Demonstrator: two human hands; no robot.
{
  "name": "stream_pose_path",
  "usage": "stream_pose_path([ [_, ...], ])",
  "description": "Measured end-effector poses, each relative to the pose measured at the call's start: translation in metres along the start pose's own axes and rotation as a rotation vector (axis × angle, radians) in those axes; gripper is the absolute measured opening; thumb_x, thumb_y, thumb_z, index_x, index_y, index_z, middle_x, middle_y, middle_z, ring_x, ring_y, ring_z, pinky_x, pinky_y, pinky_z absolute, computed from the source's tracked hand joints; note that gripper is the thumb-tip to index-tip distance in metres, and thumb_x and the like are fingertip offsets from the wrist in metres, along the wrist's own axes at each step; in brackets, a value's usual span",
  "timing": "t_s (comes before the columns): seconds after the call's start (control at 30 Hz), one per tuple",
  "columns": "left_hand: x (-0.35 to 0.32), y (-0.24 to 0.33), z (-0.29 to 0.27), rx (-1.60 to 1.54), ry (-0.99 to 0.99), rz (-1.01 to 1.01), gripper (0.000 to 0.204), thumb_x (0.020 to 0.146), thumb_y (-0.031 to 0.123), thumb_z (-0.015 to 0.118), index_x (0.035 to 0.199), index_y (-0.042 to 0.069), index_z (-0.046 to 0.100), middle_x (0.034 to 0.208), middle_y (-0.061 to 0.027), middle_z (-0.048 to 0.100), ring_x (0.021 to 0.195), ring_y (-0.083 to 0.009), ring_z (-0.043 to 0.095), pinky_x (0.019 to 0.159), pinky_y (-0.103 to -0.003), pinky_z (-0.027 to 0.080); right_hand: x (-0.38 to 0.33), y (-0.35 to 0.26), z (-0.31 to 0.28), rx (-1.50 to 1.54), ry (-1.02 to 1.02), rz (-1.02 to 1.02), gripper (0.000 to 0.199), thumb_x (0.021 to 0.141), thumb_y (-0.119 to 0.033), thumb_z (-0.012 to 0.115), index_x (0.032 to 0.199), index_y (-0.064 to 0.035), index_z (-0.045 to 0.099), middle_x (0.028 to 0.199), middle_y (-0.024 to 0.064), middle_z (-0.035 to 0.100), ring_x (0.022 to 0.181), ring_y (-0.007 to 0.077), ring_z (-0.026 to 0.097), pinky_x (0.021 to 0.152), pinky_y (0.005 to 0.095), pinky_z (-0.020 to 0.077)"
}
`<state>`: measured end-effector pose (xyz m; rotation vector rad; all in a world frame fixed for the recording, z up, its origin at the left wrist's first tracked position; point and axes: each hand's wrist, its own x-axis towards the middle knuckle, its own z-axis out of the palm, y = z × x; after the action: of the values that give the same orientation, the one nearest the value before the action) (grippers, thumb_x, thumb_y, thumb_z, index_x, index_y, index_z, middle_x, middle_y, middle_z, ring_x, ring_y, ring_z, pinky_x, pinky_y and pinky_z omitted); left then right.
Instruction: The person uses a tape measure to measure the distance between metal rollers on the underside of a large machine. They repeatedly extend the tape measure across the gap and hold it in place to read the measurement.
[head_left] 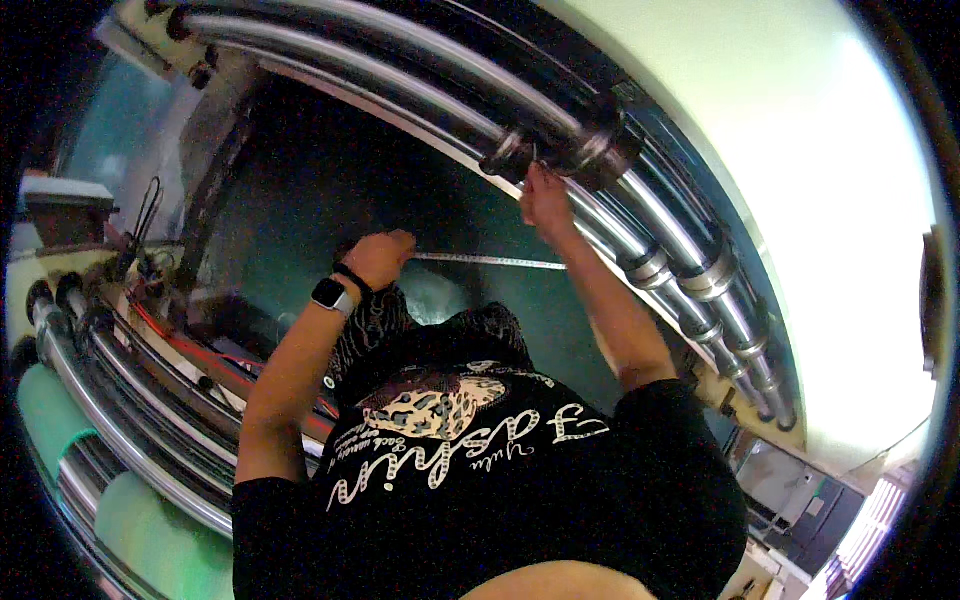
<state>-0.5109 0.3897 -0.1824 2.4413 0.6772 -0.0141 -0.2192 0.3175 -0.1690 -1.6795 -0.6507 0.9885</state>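
My left hand (383,260) is closed, with a watch and a dark band at the wrist. A thin white strip with markings (490,261), like a measuring scale, stretches rightward from beside its fingers; I cannot tell whether they grip it. Farther right and forward, my right hand (546,200) is pinched closed against the underside of a dark collar (510,156) on a metal shaft. What its fingertips hold, if anything, is too small to make out. A second, larger collar (605,148) sits on the parallel shaft just behind.
Long shiny shafts (400,70) run across the far side, with more metal rings (708,272) at the right. Behind my left arm are other metal bars (150,415), green rollers (155,540) and red cables (190,345). A pale machine panel (800,130) curves along the right.
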Motion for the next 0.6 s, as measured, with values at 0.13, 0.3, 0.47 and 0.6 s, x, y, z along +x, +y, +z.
stream_pose_path([
  [0.13, 0.005, 0.000, 0.000, -0.003, -0.047, 0.023, 0.012, 0.077, 0.014, 0.048, 0.085, 0.007, 0.053, 0.083, -0.0156, 0.057, 0.074, -0.0364, 0.055, 0.061, -0.045, 0.044, -0.016, -0.023, 0.053, 0.628, 0.103, 0.195, 0.030, 0.089, -0.036, 0.040, 0.069, -0.0129, 0.039, 0.049, -0.0020, 0.029, 0.038, 0.0096, 0.026, 0.034, 0.0243, 0.0181],
  [0.3, 0.001, 0.000, -0.025, 0.037, -0.109, 0.067, 0.012, 0.078, 0.016, 0.048, 0.084, 0.008, 0.054, 0.086, -0.0154, 0.056, 0.072, -0.0361, 0.055, 0.061, -0.045, 0.044, -0.013, -0.038, 0.093, 1.121, 0.207, 0.139, 0.031, 0.090, -0.035, 0.036, 0.070, -0.0115, 0.038, 0.053, 0.0000, 0.029, 0.045, 0.0124, 0.029, 0.042, 0.0270, 0.0260],
  [0.47, -0.008, -0.027, -0.024, 0.054, -0.093, 0.142, 0.012, 0.079, 0.017, 0.048, 0.083, 0.007, 0.054, 0.086, -0.0145, 0.056, 0.074, -0.0344, 0.055, 0.063, -0.044, 0.044, 0.003, -0.045, 0.116, 1.310, 0.406, 0.057, 0.032, 0.091, -0.033, 0.035, 0.070, -0.0095, 0.039, 0.053, 0.0020, 0.033, 0.047, 0.0165, 0.033, 0.050, 0.0362, 0.0365],
  [0.6, -0.013, -0.054, -0.016, 0.030, -0.151, 0.136, 0.014, 0.079, 0.018, 0.049, 0.084, 0.006, 0.055, 0.089, -0.0141, 0.056, 0.079, -0.0336, 0.055, 0.066, -0.043, 0.045, -0.003, -0.036, 0.107, 1.120, 0.448, 0.098, 0.031, 0.090, -0.034, 0.038, 0.070, -0.0104, 0.041, 0.053, 0.0017, 0.035, 0.046, 0.0157, 0.034, 0.051, 0.0378, 0.0398],
])
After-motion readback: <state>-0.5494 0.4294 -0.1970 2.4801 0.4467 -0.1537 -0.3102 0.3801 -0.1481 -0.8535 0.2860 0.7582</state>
